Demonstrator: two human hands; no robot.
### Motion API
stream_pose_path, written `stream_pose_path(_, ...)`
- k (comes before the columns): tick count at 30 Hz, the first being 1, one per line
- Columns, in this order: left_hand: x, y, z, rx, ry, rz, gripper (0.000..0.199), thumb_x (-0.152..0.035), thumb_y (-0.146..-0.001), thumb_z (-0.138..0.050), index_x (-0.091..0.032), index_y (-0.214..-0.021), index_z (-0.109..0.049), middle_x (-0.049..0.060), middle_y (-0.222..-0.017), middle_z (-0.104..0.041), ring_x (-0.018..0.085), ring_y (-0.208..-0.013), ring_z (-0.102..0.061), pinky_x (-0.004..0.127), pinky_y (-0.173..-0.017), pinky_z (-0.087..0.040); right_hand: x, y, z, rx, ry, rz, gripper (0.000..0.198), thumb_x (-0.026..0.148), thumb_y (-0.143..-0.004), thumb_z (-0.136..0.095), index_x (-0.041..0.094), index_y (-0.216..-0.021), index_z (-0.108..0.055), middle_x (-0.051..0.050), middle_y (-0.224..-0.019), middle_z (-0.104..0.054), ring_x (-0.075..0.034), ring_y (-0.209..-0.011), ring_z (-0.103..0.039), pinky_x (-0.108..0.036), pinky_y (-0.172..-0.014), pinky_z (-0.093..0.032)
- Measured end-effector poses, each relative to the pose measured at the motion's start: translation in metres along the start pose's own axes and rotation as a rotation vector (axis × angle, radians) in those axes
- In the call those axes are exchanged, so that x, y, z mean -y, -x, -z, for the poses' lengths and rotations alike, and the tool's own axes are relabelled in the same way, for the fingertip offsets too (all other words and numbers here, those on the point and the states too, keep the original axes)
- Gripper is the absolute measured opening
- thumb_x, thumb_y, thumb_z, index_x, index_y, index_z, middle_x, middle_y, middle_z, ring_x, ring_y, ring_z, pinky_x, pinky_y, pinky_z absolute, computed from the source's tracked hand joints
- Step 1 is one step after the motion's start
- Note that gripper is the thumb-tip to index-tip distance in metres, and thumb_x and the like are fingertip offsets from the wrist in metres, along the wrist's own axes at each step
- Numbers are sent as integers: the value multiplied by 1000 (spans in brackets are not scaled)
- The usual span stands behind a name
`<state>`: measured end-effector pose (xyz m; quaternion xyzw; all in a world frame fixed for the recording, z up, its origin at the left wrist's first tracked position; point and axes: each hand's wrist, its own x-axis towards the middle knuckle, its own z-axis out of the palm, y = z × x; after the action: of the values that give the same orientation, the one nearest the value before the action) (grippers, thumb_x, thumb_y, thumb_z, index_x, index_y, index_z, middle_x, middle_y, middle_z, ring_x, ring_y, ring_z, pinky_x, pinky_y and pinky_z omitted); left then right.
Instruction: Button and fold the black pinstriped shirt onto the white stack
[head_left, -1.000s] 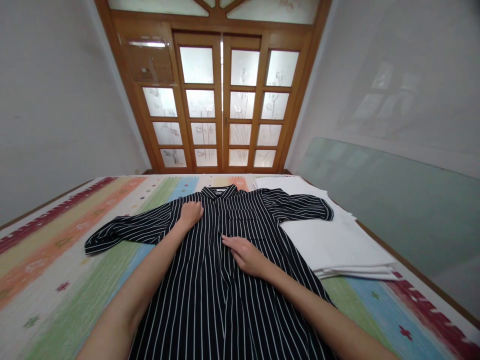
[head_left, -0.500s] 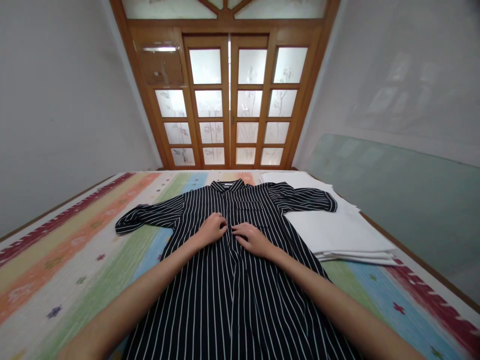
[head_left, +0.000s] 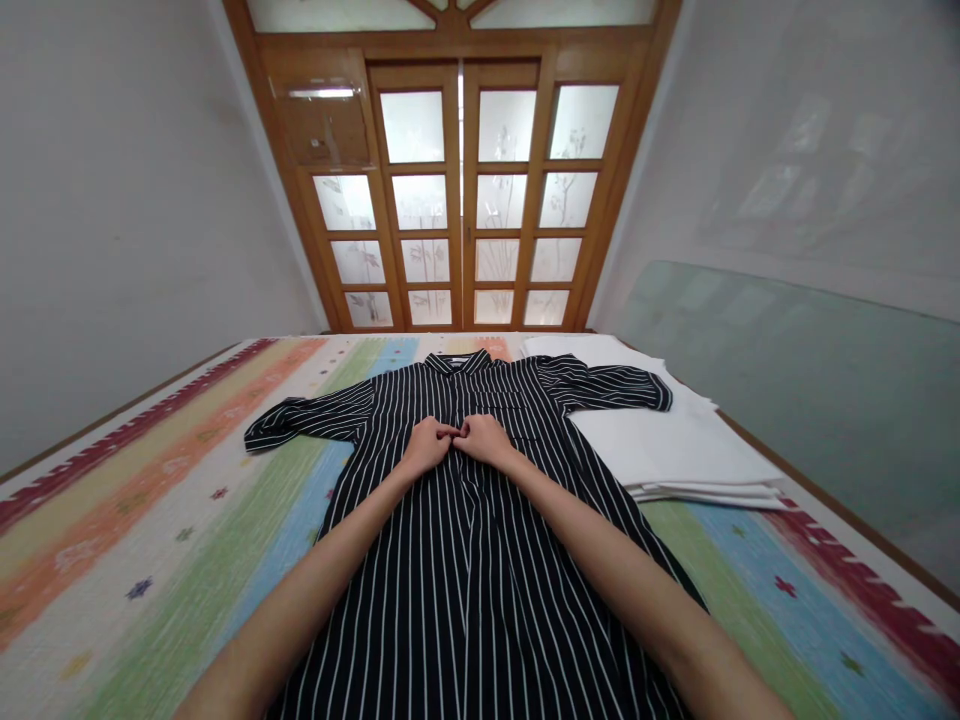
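A black shirt (head_left: 420, 560) with white stripes lies spread face up, its collar at the far end and its sleeves out to both sides. My left hand (head_left: 429, 444) is closed in a pinch at the front placket, below the collar. Right beside it, my right hand (head_left: 484, 440) pinches the same spot, and the fingertips of both hands meet there. Cloth of the placket appears to be between the fingers; any button there is too small to make out.
Under the shirt is a colourful striped bedspread (head_left: 180, 560). A stack of folded white cloth (head_left: 667, 455) lies at the right, partly beneath one sleeve. Pale walls flank the bed, a greenish panel (head_left: 795, 370) leans at the right, and wooden glazed doors (head_left: 463, 190) stand at the far end.
My right hand has moved up and left to meet the left hand, and its fingers have closed at the placket. The view has shifted slightly.
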<state>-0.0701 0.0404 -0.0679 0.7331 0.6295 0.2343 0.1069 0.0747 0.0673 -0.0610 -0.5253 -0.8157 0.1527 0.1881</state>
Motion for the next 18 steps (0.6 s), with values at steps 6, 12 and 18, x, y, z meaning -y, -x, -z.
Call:
stream_pose_path(6,1,4,-7,-42,73,-9,25,-19,-82,-56,-21,-99,-74,4,-84,-63,17,-80,-58,30,-78,-47,-9,-5,5,16,-181,-7,24,26,-78,-61,15,-57,-65,-9,-64,-67,-19,-65,-63,-25,-59,-44)
stream_pose_path(12,-4,6,-1,-2,96,-90,25,-19,-80,-58,-15,-100,-73,5,-82,-62,17,-76,-57,31,-79,-47,-29,-6,8,169,-553,-101,19,16,-73,-54,15,-56,-62,2,-48,-58,-8,-37,-45,-19,-39,-34)
stream_pose_path(18,-6,2,-4,9,103,-151,17,-17,-78,-59,-15,-88,-73,5,-83,-62,16,-78,-58,29,-76,-47,-37,-8,3,159,-632,-28,14,16,-70,-56,14,-60,-65,3,-51,-59,-8,-44,-47,-18,-45,-35)
